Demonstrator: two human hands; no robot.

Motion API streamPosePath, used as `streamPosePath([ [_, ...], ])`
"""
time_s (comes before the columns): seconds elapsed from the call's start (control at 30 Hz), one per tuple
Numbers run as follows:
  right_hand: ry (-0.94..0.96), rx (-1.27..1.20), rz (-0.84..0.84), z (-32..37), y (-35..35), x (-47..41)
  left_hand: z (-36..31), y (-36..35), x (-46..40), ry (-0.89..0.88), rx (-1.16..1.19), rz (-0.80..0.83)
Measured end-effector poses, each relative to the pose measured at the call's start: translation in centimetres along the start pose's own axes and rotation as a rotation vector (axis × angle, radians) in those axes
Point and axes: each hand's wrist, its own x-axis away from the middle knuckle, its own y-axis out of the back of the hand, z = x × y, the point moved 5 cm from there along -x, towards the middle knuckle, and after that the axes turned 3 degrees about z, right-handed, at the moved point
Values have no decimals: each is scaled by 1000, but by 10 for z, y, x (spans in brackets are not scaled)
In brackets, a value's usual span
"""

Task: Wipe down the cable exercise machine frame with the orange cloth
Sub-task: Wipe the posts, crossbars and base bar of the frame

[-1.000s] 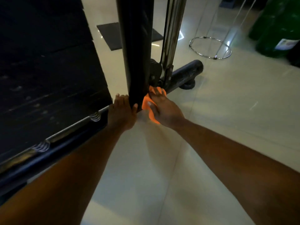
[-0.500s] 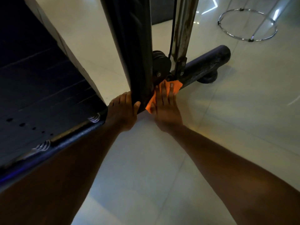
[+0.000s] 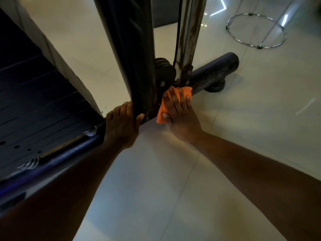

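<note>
The cable machine's black upright post (image 3: 132, 49) rises from a round black base bar (image 3: 215, 72) that lies on the floor. A black pulley (image 3: 164, 71) and a worn steel guide rod (image 3: 190, 28) sit just right of the post. My left hand (image 3: 121, 124) grips the foot of the post, thumb on its right face. My right hand (image 3: 180, 115) presses the orange cloth (image 3: 162, 109) flat against the base bar at the joint below the pulley, fingers straight and spread. Most of the cloth is hidden under that hand.
A dark weight stack housing (image 3: 34, 101) fills the left, with a low frame rail (image 3: 60, 150) carrying small springs. A chrome ring stand (image 3: 257, 30) stands on the pale tiled floor (image 3: 173, 171) at the upper right. A dark mat (image 3: 165, 13) lies behind the post.
My right hand has slid the cloth up and right along the base bar, from beside the post to the joint under the pulley. My left hand has kept its grip.
</note>
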Motion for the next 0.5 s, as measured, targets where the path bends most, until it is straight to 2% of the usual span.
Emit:
streamPosePath([
  [0.1,-44,-29,18,32,0,-4,-2,-3,5,2,-24,-48],
  [0.23,152,128,-1,-3,8,-11,1,-5,7,13,-15,-110],
  [0.3,109,120,-16,-15,15,-15,1,-6,7,23,-13,-136],
  [0.4,-57,-37,-59,25,15,-13,0,-9,9,43,-31,-141],
  [0.43,-67,-64,-57,34,10,-14,1,-10,12,64,-37,-154],
  [0.5,35,-22,-27,24,12,-16,-5,-14,17,125,-6,-188],
])
